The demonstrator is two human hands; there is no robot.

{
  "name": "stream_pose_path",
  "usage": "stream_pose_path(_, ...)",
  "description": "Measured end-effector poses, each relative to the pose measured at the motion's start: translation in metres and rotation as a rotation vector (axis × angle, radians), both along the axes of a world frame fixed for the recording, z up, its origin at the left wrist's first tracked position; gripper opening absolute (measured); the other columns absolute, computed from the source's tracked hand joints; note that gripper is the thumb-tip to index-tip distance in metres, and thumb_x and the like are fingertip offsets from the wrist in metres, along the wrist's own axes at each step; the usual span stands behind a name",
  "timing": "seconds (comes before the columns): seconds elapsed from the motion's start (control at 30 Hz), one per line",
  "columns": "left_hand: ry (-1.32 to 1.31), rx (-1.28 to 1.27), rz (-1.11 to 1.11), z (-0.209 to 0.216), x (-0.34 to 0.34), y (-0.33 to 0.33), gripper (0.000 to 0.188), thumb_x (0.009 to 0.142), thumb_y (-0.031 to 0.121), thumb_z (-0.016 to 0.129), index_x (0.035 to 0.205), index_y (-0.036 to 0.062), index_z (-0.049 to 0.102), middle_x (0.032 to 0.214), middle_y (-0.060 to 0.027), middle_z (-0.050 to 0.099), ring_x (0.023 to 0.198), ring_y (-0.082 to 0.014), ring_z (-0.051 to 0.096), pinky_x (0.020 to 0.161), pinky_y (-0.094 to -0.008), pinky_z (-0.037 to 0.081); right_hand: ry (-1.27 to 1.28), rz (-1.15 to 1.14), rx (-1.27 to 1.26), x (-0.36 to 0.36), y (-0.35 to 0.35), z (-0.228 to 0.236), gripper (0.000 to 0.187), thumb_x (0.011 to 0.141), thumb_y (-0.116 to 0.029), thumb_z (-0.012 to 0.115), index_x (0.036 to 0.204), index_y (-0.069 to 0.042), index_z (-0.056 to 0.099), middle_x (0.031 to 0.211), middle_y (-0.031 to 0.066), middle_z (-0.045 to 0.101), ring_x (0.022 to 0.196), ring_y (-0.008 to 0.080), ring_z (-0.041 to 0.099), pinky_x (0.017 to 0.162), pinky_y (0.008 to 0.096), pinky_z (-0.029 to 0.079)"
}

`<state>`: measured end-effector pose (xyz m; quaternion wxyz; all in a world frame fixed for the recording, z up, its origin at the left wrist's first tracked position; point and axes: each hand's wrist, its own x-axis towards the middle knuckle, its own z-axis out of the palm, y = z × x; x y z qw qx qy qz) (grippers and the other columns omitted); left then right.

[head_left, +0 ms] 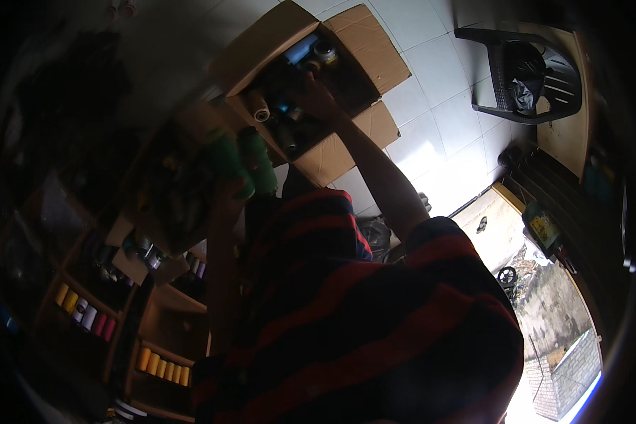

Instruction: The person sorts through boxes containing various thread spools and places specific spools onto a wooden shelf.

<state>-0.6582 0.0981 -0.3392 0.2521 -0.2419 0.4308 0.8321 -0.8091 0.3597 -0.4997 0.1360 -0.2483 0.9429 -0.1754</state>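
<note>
Two green thread spools (257, 161) stand out in the dim light left of the box. My left hand (227, 191), mostly in shadow, is closed around the lower end of at least one of them. My right arm reaches forward into an open cardboard box (326, 157), where my right hand (319, 99) is among the things inside. Shadow hides its fingers, so what they touch is unclear. Near that hand lie a blue item (302, 49) and a round, shiny-topped item (325, 51). A brown spool (259, 106) leans at the box's left wall.
Wooden shelves at the lower left hold yellow-orange spools (164, 369) and white and pink spools (88, 317). A second, dark box with mixed contents (180, 191) is left of my left hand. At the upper right, a black plastic chair (498, 78) holds a dark bag.
</note>
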Motion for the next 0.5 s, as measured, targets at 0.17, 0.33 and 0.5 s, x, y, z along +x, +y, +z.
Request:
stream_pose_path(0.17,0.038,0.040,0.004,-0.007,-0.005,0.005,0.032,0.085,0.009,0.058,0.115,-0.0014,0.055,0.114,-0.0134,0.059,0.105,-0.0232,0.058,0.090,-0.0371,0.047,-0.647,-0.425,-0.561,0.016,-0.040,0.075,0.053,0.082,-0.040,0.062,0.128,-0.018,0.050,0.116,0.0218,0.056,0.108,0.0371,0.057,0.091,0.0483,0.046)
stream_pose_path(0.33,0.054,0.202,0.014,0.053,-0.040,0.026,0.035,0.082,0.008,0.061,0.115,-0.0014,0.055,0.115,-0.0138,0.057,0.107,-0.0248,0.056,0.091,-0.0382,0.046,-0.048,-0.275,0.005,0.012,-0.003,0.045,0.046,0.078,-0.033,0.065,0.116,-0.008,0.057,0.110,0.0171,0.060,0.110,0.0338,0.056,0.090,0.0461,0.047)
stream_pose_path(0.5,0.045,-0.095,-0.074,0.041,-0.017,0.008,0.034,0.082,0.014,0.058,0.113,0.0006,0.053,0.124,-0.0188,0.051,0.114,-0.0316,0.052,0.092,-0.0440,0.047,-0.287,-0.172,0.132,0.005,0.042,0.012,0.044,0.078,-0.029,0.065,0.116,-0.009,0.058,0.110,0.0151,0.061,0.104,0.0323,0.059,0.090,0.0427,0.047)
